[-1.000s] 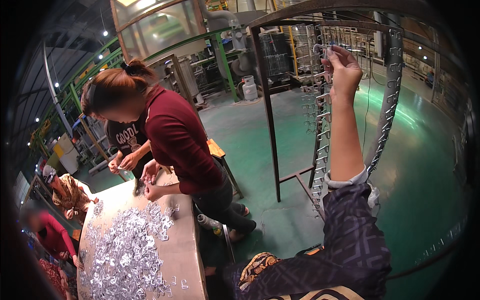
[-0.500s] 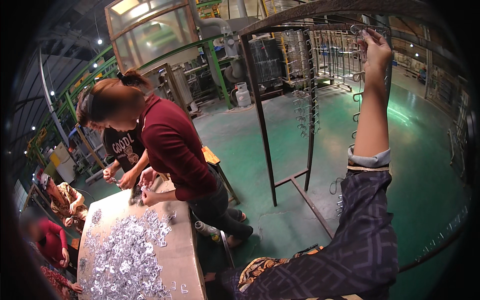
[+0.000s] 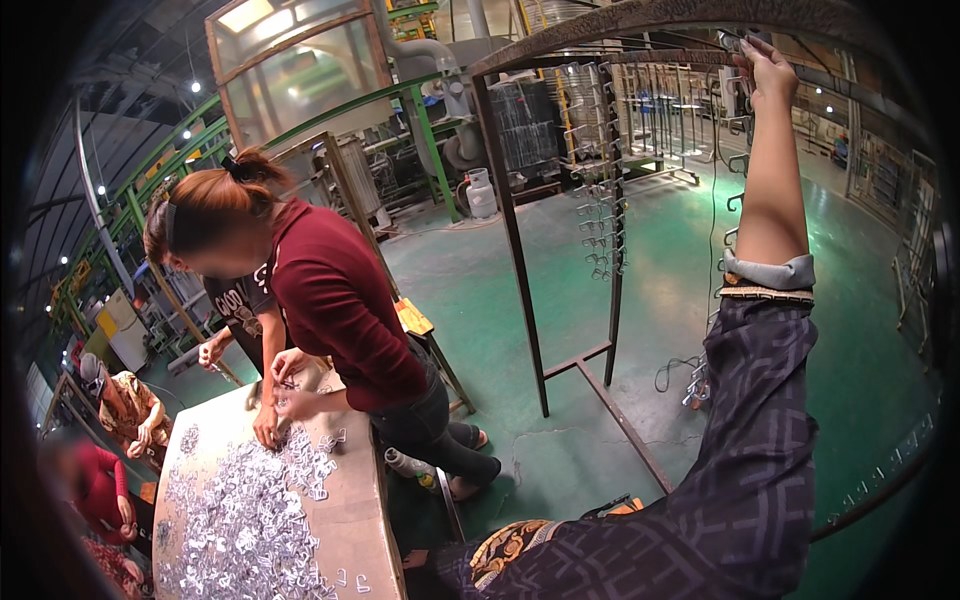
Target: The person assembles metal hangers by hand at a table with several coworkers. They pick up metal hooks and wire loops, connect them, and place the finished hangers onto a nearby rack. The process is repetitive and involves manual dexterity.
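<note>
My right hand (image 3: 768,72) is raised at the upper right, its fingers closed by the top bar of a dark metal rack (image 3: 690,57). It holds the upper end of a hanging strand of small bent metal hooks (image 3: 734,202). The strand drops behind my forearm, which hides part of it, and its lower end (image 3: 697,385) shows beside my dark patterned sleeve. Fingers cover the exact grip. On the same rack, farther left, hangs another strand of hooks (image 3: 600,225). I cannot see my left hand.
At lower left a table (image 3: 355,500) bears a heap of loose metal hooks (image 3: 250,520). A person in a dark red top (image 3: 335,290) stands at it, with other people beyond. The rack's legs (image 3: 515,250) and floor bar (image 3: 640,430) stand ahead of me. A gas cylinder (image 3: 481,195) stands farther back.
My right hand has moved up and slightly right to the top bar, and the strand has risen with it. A co-worker's hand now reaches down onto the heap.
</note>
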Tool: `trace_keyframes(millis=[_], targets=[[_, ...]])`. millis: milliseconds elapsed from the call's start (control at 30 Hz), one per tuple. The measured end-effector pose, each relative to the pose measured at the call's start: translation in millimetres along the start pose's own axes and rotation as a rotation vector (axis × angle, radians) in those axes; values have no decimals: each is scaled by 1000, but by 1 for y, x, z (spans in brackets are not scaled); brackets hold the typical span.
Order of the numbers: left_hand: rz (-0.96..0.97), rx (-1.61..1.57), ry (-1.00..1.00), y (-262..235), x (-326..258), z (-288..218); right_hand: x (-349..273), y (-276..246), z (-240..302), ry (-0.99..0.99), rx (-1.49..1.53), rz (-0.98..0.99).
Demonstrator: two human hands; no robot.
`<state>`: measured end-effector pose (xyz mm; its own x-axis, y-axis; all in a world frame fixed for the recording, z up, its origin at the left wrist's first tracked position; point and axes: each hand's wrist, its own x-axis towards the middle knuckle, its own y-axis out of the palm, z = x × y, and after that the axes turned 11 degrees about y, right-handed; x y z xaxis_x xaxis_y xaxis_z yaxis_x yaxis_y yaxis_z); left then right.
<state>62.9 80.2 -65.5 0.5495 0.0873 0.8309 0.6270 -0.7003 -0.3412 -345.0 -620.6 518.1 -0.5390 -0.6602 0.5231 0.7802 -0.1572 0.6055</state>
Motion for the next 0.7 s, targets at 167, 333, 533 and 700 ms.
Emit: trace_keyframes(millis=[167,333,533,700], targets=[[-42,34,18,-13,9,-13,7,4,-25,96,80,61],[-67,33,27,-8,3,-2,22,0,-41,126,16,82],[-93,31,39,-5,0,3,26,-8,-46,181,-13,49],[-35,55,50,1,-4,12,54,-19,-59,62,-20,181]])
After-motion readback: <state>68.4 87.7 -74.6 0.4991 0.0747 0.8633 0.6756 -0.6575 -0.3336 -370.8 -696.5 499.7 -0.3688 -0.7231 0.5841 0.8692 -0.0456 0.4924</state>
